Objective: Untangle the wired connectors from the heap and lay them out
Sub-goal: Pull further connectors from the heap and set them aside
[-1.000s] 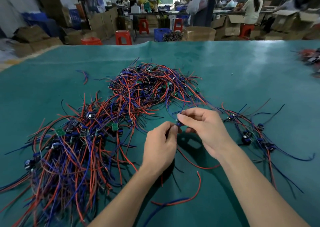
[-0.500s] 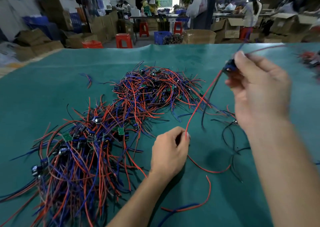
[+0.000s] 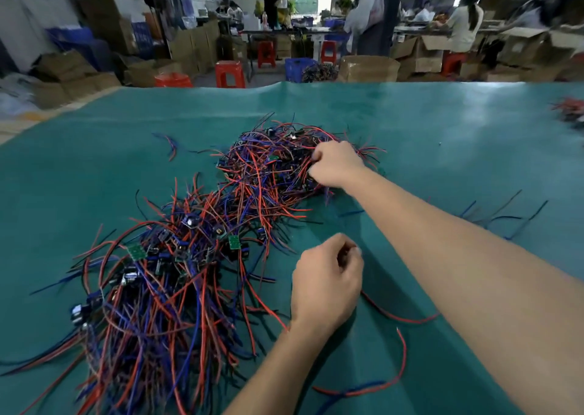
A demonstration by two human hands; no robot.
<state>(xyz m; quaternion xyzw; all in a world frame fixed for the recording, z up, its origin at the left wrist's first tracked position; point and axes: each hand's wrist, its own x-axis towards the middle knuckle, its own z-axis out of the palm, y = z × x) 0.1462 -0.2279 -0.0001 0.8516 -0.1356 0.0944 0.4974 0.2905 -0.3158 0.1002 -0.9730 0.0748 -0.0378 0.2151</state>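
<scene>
Two tangled heaps of red, blue and black wired connectors lie on the green table. The near heap point(image 3: 164, 275) holds small green boards and black connectors. My right hand point(image 3: 336, 165) reaches into the right side of the far heap point(image 3: 268, 168), and its curled fingers grip wires there. My left hand point(image 3: 327, 282) hovers low at the table's middle with fingers curled. A red wire point(image 3: 398, 318) comes out from under it and runs right beneath my right forearm. Several laid-out wires point(image 3: 505, 215) show past that forearm.
A loose red and blue wire point(image 3: 373, 389) curves near the front edge. A stray short wire point(image 3: 170, 146) lies far left of the far heap. Another wire bundle point(image 3: 568, 111) sits at the far right edge. Stools, boxes and seated people are beyond the table.
My right hand, which held a connector raised at the right, has let it go and moved to the far heap. My left hand stays near the same spot.
</scene>
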